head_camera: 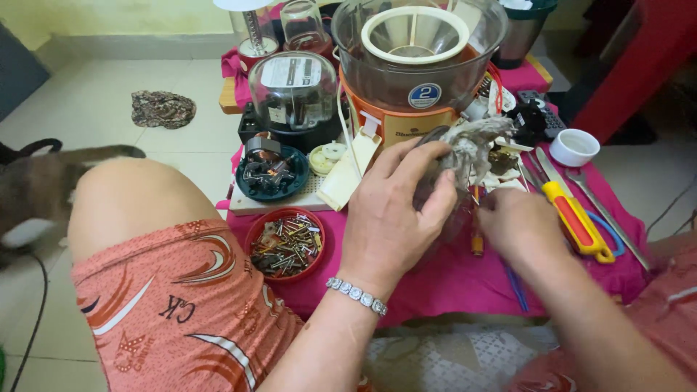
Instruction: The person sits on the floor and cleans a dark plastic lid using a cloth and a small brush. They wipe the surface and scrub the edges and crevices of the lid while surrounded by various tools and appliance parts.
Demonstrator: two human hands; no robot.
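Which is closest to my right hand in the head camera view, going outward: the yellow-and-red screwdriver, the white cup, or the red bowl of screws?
From the right hand:
1. Yellow-and-red screwdriver, just to its right on the pink cloth.
2. White cup, farther back and to the right.
3. Red bowl of screws, farthest, off to the left beyond the left hand.

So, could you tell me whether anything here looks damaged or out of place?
Yes: the grey part gripped by the left hand looks crumpled and grimy. The right hand is blurred. Loose screws fill the red dish, but nothing has spilled.
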